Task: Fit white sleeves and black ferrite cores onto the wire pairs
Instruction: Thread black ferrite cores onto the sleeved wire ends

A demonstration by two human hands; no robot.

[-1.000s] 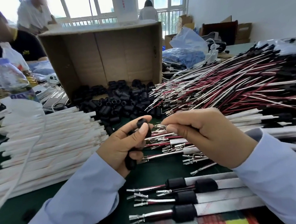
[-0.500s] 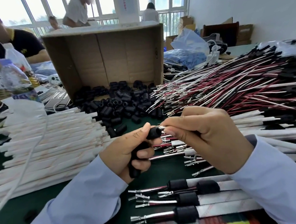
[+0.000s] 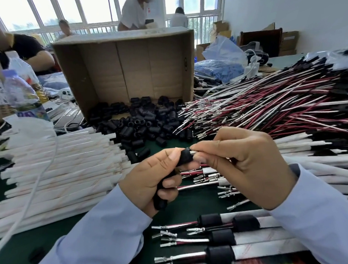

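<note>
Head view, looking down onto a green table (image 3: pixel 11 252).

Just left of centre, the left hand (image 3: pixel 149 180), sleeve coming in from 7 o'clock, palm turned toward 3 o'clock. Thumb and forefinger pinching a black core (image 3: pixel 184 157); lower fingers curled round spare cores (image 3: pixel 160 202) stacked in the palm.

Just right of centre, the right hand (image 3: pixel 246 168), sleeve coming in from 4 o'clock, back of the hand facing up. Thumb and forefinger pinched on a wire pair (image 3: pixel 193 149), its metal tips right at the mouth of the black core; impossible to tell whether inside or only touching. Rest of that wire hidden behind the fingers.

At 12 o'clock from the hands, a heap of cores (image 3: pixel 144 123) at the mouth of a cardboard box (image 3: pixel 124 67) tipped on its side. At 9 o'clock, a stack of white sleeves (image 3: pixel 59 165). At 2 o'clock, a large bundle of red and white wires (image 3: pixel 269 105), metal ends toward the heap. At 6 o'clock, four finished pieces (image 3: pixel 222 238), each with sleeve and core fitted, tips pointing to 9 o'clock.
</note>
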